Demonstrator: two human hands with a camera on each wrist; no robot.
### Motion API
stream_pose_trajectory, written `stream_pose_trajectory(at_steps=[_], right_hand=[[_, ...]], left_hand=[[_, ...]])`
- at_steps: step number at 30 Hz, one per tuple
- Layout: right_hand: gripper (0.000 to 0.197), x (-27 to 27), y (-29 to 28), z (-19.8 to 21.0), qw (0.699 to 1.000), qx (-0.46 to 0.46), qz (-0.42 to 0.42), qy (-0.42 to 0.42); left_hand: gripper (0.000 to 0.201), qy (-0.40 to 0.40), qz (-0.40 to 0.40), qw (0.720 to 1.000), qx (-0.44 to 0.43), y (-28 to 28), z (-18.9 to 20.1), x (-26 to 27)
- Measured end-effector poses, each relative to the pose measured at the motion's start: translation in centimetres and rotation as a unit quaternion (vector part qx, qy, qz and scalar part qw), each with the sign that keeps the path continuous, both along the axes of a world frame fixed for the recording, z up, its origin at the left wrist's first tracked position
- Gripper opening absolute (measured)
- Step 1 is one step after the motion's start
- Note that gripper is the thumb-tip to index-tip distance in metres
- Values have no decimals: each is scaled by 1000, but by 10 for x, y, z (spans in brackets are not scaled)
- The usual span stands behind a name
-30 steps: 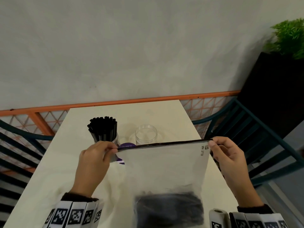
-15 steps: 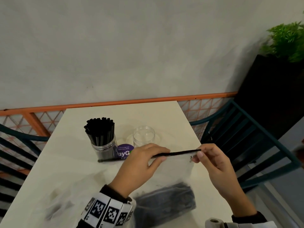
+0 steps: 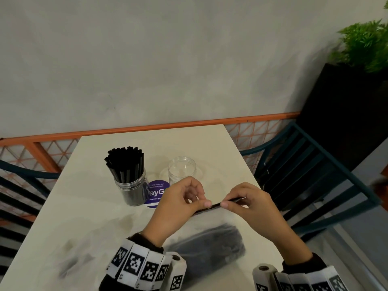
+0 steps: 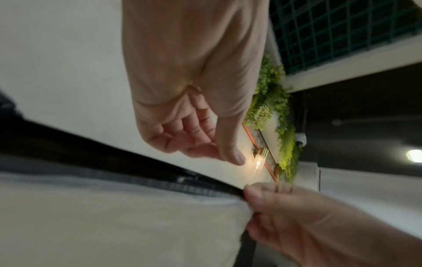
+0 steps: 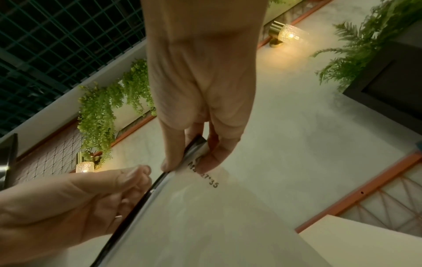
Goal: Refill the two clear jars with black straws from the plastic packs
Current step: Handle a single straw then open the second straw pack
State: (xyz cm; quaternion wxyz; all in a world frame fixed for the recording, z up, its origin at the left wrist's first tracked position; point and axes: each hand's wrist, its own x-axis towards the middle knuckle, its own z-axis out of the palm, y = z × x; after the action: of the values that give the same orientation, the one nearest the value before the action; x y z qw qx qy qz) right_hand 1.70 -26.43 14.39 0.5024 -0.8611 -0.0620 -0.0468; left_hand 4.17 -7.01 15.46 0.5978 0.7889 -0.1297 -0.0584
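A clear plastic pack [image 3: 212, 219] stands in front of me, black straws [image 3: 210, 244] bunched at its bottom. My right hand [image 3: 225, 204] pinches the right end of its black zip strip [image 3: 216, 205] between thumb and forefinger, which the right wrist view confirms at the printed corner [image 5: 200, 173]. My left hand [image 3: 204, 201] is curled right beside it. In the left wrist view a gap shows between the left thumb [image 4: 237, 159] and the strip [image 4: 137, 166]. One clear jar [image 3: 131, 185] is packed with black straws. The other jar [image 3: 181, 171] is empty.
The jars stand mid-table on the cream table [image 3: 84, 217], a purple round sticker [image 3: 156, 192] between them. Dark slatted chairs flank it on the right [image 3: 315, 175] and on the left [image 3: 16, 185]. An orange railing [image 3: 147, 129] runs behind, and a black planter [image 3: 346, 112] stands far right.
My left hand has travelled from the strip's left end along it to just beside the right hand. The pack's top has come down towards the table.
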Motion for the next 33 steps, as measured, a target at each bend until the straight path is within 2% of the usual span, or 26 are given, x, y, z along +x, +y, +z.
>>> stream_pose_trajectory(at_steps=[4, 6, 9, 11, 14, 18, 21, 23, 26, 29, 31, 33], right_hand=[[5, 3, 4, -1, 1000, 14, -6, -5], [7, 3, 3, 0, 1000, 17, -9, -1], [5, 4, 3, -1, 1000, 29, -6, 8], [7, 4, 4, -2, 999, 37, -3, 12], [8, 4, 5, -1, 999, 26, 8, 20], [13, 4, 6, 0, 999, 35, 24, 13], [24, 0, 8, -3, 996, -30, 56, -56], [23, -2, 11, -6, 989, -87, 90, -79], [23, -4, 12, -8, 992, -76, 68, -76], [5, 1, 14, -10, 993, -71, -5, -96], [17, 3, 18, -14, 988, -96, -41, -117], [28, 4, 19, -14, 985, -105, -67, -119]], left_hand=[[10, -89, -11, 985, 146, 5, -5, -1], [4, -83, -25, 984, 156, 7, -6, -2], [8, -79, -19, 986, 149, 8, -7, -1], [15, -62, -19, 990, 126, 7, -7, -1], [19, 21, -17, 999, 25, 7, -6, -2], [18, 127, 0, 987, -95, 10, -6, -1], [17, 178, 20, 972, -154, 12, -9, 0], [16, 178, 31, 969, -167, 12, -10, 0], [15, 89, 20, 991, -94, 13, -9, -2], [18, -57, -16, 998, 17, 13, -12, -5], [23, -183, -28, 969, 162, 15, -20, -8], [35, -251, -22, 921, 296, 26, -32, -7]])
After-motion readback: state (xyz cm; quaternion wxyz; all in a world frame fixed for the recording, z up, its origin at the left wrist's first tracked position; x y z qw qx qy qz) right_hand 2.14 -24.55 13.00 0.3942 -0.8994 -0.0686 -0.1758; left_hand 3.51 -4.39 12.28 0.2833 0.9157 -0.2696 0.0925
